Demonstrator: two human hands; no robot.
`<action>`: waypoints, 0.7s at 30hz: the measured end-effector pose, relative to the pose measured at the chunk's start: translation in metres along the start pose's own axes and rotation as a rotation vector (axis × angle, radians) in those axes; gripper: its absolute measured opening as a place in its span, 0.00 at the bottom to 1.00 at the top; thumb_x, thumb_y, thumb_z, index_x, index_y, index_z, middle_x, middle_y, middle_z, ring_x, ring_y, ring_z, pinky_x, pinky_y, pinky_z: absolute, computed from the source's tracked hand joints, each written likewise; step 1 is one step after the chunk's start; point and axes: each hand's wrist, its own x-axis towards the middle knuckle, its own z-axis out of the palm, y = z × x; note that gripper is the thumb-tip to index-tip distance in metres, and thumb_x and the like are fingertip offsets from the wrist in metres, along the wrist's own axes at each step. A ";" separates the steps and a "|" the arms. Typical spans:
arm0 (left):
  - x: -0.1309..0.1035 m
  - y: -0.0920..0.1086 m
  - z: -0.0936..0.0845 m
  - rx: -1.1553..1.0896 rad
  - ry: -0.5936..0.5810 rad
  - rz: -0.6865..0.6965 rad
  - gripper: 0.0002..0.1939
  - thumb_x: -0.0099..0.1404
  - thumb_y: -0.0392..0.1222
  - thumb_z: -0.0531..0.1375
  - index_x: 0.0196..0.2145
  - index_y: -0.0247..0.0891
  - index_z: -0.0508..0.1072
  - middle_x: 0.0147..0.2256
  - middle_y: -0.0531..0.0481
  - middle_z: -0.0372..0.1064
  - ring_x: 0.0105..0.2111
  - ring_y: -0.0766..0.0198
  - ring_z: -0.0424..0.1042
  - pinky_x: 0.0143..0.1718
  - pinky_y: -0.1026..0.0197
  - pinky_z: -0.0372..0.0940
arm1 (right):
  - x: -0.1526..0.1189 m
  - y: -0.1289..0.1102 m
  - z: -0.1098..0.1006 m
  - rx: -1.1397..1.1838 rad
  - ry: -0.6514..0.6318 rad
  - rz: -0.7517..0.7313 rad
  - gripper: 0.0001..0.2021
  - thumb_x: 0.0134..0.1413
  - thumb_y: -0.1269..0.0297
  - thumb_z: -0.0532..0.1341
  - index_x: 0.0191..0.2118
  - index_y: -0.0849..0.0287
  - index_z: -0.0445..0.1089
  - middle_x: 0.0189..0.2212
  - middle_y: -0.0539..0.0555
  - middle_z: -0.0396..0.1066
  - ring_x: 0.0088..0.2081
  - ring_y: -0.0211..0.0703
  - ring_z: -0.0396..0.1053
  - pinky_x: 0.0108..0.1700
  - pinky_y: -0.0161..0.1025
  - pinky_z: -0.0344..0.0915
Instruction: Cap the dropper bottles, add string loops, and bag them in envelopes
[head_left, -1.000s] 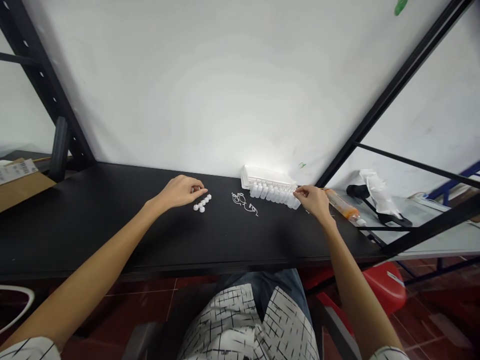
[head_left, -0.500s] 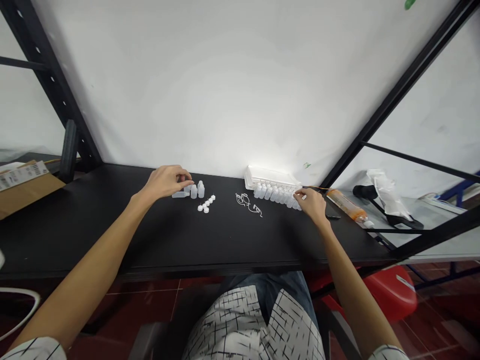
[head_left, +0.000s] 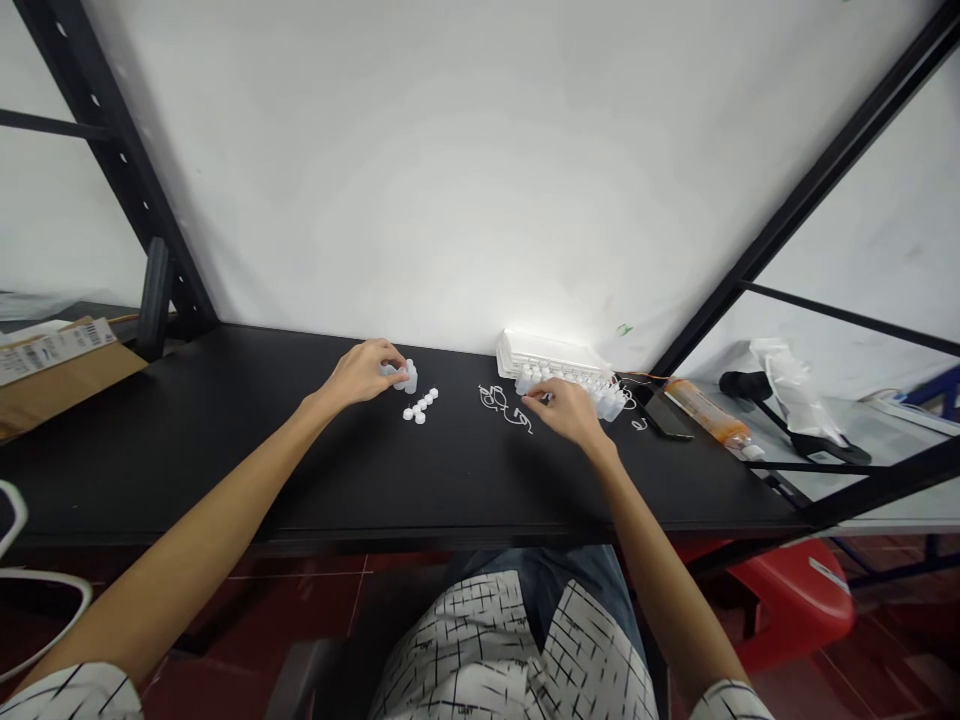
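Small plastic bottles [head_left: 412, 378] left of centre, by the left hand [head_left: 365, 372], and the bottle row [head_left: 609, 403] right of centre, by the right hand [head_left: 568, 408], look light, squeezable, best pinched mid-body; both hands' fingers curl inward, grips unclear.

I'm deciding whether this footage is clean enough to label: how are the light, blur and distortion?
Head view: glare whitens the wall behind the white stack; a soft shadow lies below the right hand on the black tabletop; shelf posts lean, likely wide-lens distortion; small bottles blur together.
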 end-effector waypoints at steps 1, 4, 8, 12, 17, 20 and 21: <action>0.000 0.002 -0.001 -0.061 0.021 -0.001 0.13 0.58 0.52 0.62 0.33 0.40 0.80 0.39 0.47 0.76 0.37 0.57 0.72 0.39 0.58 0.64 | 0.000 -0.005 0.004 -0.012 -0.052 0.020 0.09 0.56 0.59 0.61 0.35 0.55 0.78 0.36 0.52 0.78 0.38 0.47 0.73 0.36 0.37 0.61; -0.001 0.011 -0.009 -0.232 0.076 -0.063 0.16 0.59 0.54 0.63 0.35 0.39 0.80 0.39 0.46 0.78 0.31 0.60 0.70 0.33 0.58 0.64 | 0.000 -0.010 0.015 -0.023 -0.155 0.097 0.08 0.55 0.60 0.62 0.37 0.54 0.78 0.37 0.52 0.79 0.41 0.48 0.73 0.37 0.38 0.62; -0.004 0.024 -0.016 -0.499 0.118 -0.091 0.19 0.58 0.56 0.64 0.35 0.36 0.79 0.38 0.43 0.78 0.31 0.60 0.72 0.35 0.57 0.66 | 0.002 -0.008 0.021 0.019 -0.243 0.166 0.07 0.54 0.61 0.63 0.35 0.53 0.79 0.35 0.50 0.79 0.39 0.47 0.74 0.38 0.39 0.64; -0.004 0.027 -0.014 -0.777 0.144 -0.070 0.20 0.58 0.55 0.66 0.38 0.34 0.78 0.33 0.44 0.76 0.34 0.60 0.73 0.38 0.58 0.68 | 0.006 -0.004 0.023 0.127 -0.258 0.208 0.05 0.50 0.62 0.65 0.31 0.53 0.78 0.31 0.48 0.78 0.35 0.44 0.74 0.37 0.38 0.65; -0.005 0.034 -0.002 -0.973 0.082 -0.099 0.21 0.61 0.55 0.64 0.41 0.34 0.78 0.29 0.48 0.67 0.25 0.67 0.66 0.22 0.64 0.60 | 0.012 0.008 0.033 0.443 -0.172 0.214 0.06 0.44 0.62 0.66 0.28 0.58 0.75 0.28 0.51 0.77 0.33 0.44 0.74 0.38 0.39 0.67; -0.009 0.045 0.008 -1.039 0.000 -0.129 0.18 0.62 0.53 0.63 0.39 0.35 0.79 0.29 0.47 0.65 0.23 0.70 0.60 0.18 0.66 0.50 | 0.015 0.011 0.032 0.724 -0.062 0.201 0.09 0.41 0.60 0.68 0.28 0.60 0.73 0.27 0.53 0.76 0.32 0.44 0.74 0.39 0.40 0.69; -0.010 0.049 0.013 -1.056 -0.037 -0.143 0.17 0.63 0.52 0.63 0.39 0.35 0.79 0.29 0.47 0.64 0.22 0.70 0.58 0.18 0.66 0.48 | 0.017 0.009 0.030 0.792 -0.030 0.204 0.10 0.40 0.60 0.69 0.28 0.60 0.72 0.26 0.53 0.76 0.31 0.44 0.74 0.39 0.41 0.69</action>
